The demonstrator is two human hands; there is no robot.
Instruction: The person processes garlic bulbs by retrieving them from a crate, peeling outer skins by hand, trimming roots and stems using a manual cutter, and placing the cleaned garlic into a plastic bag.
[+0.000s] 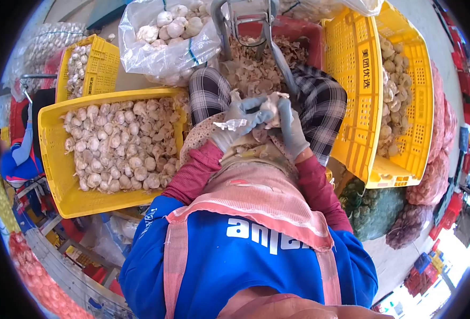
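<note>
A garlic bulb (271, 110) with a stem end pointing right is held up between both gloved hands, in front of my lap. My left hand (239, 118) grips it from the left, fingers and thumb closed against its side. On the other side, my right hand (292, 126) presses its fingers to the bulb. A silvery, shiny piece (231, 124) shows at my left hand; what it is I cannot make out. Beyond the hands lies a red bin (312, 37) full of loose papery garlic skins (253, 66), with a grey metal frame (280, 53) standing over it.
To the left stands a yellow crate (59, 186) of garlic bulbs, with a smaller yellow crate (103, 66) behind. A clear plastic bag (139, 61) of bulbs sits ahead. Right is another yellow crate (354, 95), with mesh sacks (376, 210) beside it. A co-worker (19, 157) sits far left.
</note>
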